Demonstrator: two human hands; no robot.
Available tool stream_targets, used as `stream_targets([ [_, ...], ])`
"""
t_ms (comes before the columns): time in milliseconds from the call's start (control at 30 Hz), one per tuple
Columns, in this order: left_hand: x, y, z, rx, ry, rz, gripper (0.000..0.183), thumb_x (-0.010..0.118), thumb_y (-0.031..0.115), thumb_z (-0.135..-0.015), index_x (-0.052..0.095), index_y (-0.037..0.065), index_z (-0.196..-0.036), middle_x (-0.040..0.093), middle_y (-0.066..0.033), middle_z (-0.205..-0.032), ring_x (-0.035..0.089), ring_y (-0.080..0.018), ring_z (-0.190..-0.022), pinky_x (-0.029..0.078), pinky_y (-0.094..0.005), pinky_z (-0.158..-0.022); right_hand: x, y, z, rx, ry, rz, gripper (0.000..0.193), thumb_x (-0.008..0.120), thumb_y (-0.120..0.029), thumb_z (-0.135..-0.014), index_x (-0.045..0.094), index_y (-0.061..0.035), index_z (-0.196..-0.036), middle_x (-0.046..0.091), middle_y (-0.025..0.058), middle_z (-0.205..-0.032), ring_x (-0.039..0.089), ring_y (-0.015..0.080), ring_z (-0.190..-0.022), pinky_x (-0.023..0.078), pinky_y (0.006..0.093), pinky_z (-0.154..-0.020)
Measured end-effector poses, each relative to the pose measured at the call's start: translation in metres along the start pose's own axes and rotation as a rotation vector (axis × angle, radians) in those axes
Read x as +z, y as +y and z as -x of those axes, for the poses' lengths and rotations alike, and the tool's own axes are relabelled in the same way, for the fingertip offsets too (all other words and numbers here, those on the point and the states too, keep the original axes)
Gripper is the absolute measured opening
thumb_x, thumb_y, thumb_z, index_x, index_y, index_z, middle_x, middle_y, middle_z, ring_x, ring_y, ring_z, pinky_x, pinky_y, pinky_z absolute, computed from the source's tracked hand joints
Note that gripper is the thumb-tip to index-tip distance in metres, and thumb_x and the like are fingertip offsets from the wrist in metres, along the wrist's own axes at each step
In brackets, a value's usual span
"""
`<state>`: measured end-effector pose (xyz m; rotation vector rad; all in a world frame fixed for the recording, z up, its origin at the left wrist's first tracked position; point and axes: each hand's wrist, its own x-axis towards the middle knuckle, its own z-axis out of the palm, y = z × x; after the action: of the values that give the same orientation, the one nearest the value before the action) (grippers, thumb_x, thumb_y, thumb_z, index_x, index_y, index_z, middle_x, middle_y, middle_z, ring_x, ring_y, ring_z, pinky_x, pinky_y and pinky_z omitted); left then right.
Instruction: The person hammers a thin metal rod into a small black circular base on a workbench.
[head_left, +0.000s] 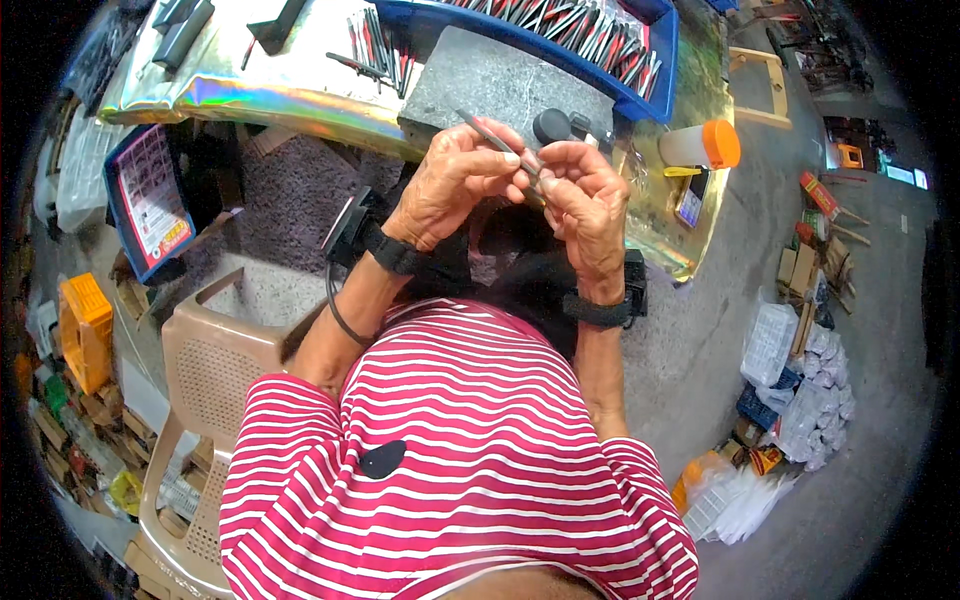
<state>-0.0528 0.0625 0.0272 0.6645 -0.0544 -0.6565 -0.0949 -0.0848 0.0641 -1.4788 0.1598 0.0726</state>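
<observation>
Both the left hand (447, 183) and the right hand (592, 205) pinch one slim grey rod (486, 132), held up by the near edge of the grey block (485, 75) on the tabletop (310, 75); fingers hide its lower end. The view's upper edge cuts off a blue tray (667, 50). Print on the blue-framed board (153, 200) is too small to read.

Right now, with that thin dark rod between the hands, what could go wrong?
The thin dark rod is pinched between the fingers of the left hand and right hand; if the grip slips, it could drop. The round black object sits just beyond the right hand, so a forward move might knock it. The slim pieces heaped in the blue tray could spill if it gets bumped.
</observation>
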Motion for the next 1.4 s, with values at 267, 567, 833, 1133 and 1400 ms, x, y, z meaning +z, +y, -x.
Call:
stream_targets([
  [267, -0.001, 0.002, 0.0, 0.107, -0.081, -0.257, 0.017, 0.057, 0.009, -0.076, 0.05, -0.001, -0.087, 0.058, -0.0094, -0.082, 0.056, -0.0118, -0.068, 0.048, -0.0226, -0.058, 0.005, 0.009, 0.004, -0.063, 0.048, -0.047, 0.01, 0.052, -0.002, -0.073, 0.049, 0.0006, -0.083, 0.05, -0.0002, -0.066, 0.042, 0.0024, -0.048, 0.031, 0.0152, -0.04],
  [567, 0.002, -0.004, -0.001, 0.047, 0.052, -0.197, 0.017, 0.056, 0.011, -0.078, 0.049, -0.001, -0.088, 0.055, -0.009, -0.08, 0.056, -0.0124, -0.067, 0.049, -0.0219, -0.056, 0.012, 0.025, 0.003, -0.25, 0.205, 0.256, 0.007, 0.051, 0.002, -0.074, 0.048, -0.0021, -0.079, 0.05, 0.0001, -0.067, 0.046, 0.0041, -0.056, 0.037, 0.0175, -0.049],
  [833, 0.002, -0.007, -0.003, 0.001, 0.11, -0.236, 0.018, 0.055, 0.012, -0.079, 0.05, 0.0, -0.091, 0.056, -0.0065, -0.075, 0.056, -0.0109, -0.062, 0.048, -0.0209, -0.056, 0.014, 0.031, 0.006, -0.437, 0.256, 0.505, 0.011, 0.049, 0.003, -0.073, 0.047, -0.0019, -0.082, 0.049, 0.0032, -0.067, 0.048, 0.0084, -0.055, 0.04, 0.0217, -0.049],
  [1133, 0.011, -0.008, -0.013, 0.148, 0.162, -0.437, 0.013, 0.053, 0.007, -0.078, 0.052, -0.004, -0.084, 0.056, -0.0087, -0.069, 0.056, -0.0114, -0.056, 0.05, -0.0209, -0.051, 0.008, 0.04, 0.002, -0.353, 0.316, 0.431, 0.011, 0.051, 0.002, -0.075, 0.048, 0.0003, -0.085, 0.051, 0.0018, -0.073, 0.047, 0.0046, -0.059, 0.039, 0.0165, -0.049],
  [1400, 0.021, -0.013, -0.039, 0.548, 0.203, -0.92, 0.003, 0.052, 0.0, -0.073, 0.051, -0.002, -0.075, 0.053, -0.005, -0.057, 0.051, -0.0083, -0.05, 0.041, -0.0211, -0.046, 0.01, 0.025, -0.003, -0.245, 0.274, 0.148, 0.02, 0.048, -0.001, -0.075, 0.043, 0.0026, -0.094, 0.054, 0.0094, -0.086, 0.045, 0.005, -0.056, 0.038, 0.0164, -0.044],
])
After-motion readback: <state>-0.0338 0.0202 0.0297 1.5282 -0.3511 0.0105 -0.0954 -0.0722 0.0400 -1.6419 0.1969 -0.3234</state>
